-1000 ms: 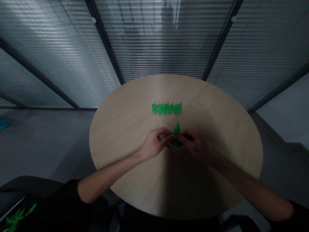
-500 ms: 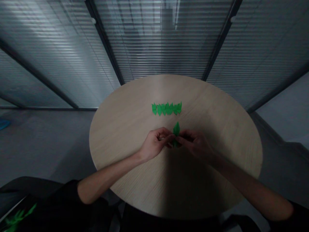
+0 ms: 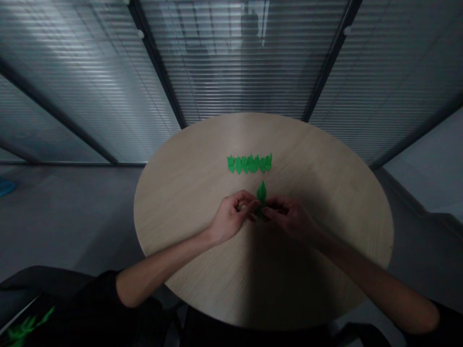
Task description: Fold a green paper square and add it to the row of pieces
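A small green leaf-shaped piece (image 3: 261, 191), perhaps folded paper, points away from me between my hands, above the near middle of the table. My left hand (image 3: 232, 214) pinches its lower part from the left, thumb on top. From the other side, the fingertips of my right hand (image 3: 289, 217) close on the same piece near its base. The fingers hide its lower end in part. Just beyond my hands, a row of several similar green pieces (image 3: 249, 164) lies side by side on the table.
The round wooden table (image 3: 173, 193) has a dark shadow across its near right part. Green strips (image 3: 27, 327) show at the lower left, beside my dark sleeve. A blue object (image 3: 6, 186) lies on the floor at far left. Glass panels with blinds (image 3: 249, 82) stand behind the table.
The leaf-shaped piece has shifted slightly left and stands a little straighter between my fingers. My fingertips have moved slightly on it. The row of green pieces stays put.
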A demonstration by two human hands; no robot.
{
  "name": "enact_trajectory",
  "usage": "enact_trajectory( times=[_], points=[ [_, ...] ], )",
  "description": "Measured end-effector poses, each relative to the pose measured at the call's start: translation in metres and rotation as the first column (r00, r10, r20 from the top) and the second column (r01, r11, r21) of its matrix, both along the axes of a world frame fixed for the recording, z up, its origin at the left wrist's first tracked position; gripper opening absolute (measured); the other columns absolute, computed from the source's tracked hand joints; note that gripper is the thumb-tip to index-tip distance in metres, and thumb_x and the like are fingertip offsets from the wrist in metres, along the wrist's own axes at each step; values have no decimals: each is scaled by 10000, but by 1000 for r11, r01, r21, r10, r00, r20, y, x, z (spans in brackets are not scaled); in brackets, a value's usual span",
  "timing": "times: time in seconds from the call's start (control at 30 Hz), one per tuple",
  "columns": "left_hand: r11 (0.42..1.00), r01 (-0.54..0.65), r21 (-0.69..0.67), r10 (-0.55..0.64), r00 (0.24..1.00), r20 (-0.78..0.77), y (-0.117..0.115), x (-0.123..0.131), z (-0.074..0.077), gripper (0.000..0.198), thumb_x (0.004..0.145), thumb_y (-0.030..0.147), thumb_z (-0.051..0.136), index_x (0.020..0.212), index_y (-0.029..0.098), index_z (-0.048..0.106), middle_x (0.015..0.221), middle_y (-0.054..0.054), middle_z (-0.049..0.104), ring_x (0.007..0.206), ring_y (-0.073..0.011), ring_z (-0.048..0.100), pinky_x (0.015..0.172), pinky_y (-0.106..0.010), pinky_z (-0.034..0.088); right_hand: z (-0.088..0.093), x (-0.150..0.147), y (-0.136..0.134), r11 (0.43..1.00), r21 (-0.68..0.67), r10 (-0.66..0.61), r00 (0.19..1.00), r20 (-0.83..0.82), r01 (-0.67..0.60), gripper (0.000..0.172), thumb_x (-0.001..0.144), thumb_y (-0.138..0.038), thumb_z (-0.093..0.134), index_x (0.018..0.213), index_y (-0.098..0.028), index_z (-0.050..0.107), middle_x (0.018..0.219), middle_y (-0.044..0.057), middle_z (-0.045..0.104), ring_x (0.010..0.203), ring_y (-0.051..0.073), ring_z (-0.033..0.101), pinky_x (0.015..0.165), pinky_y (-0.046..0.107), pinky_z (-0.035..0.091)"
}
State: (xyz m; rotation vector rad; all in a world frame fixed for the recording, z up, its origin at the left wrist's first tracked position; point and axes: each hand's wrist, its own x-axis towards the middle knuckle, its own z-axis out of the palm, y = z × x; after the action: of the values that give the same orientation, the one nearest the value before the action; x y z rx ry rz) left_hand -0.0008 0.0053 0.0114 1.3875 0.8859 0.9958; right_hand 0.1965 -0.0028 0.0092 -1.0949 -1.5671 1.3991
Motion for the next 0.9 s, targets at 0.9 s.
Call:
enact_trajectory(
  times=[0.9],
  points=[
    [997, -74, 7, 74, 997, 15, 2, 0, 0, 340, 850, 443, 777, 799, 143, 625, 665, 5, 636, 545, -84, 593, 515, -184, 527, -3, -2, -1, 999, 6, 43, 998, 50, -43, 319, 900, -496, 719, 814, -190, 756, 757, 32, 729, 688, 158, 665, 652, 277, 512]
  ],
)
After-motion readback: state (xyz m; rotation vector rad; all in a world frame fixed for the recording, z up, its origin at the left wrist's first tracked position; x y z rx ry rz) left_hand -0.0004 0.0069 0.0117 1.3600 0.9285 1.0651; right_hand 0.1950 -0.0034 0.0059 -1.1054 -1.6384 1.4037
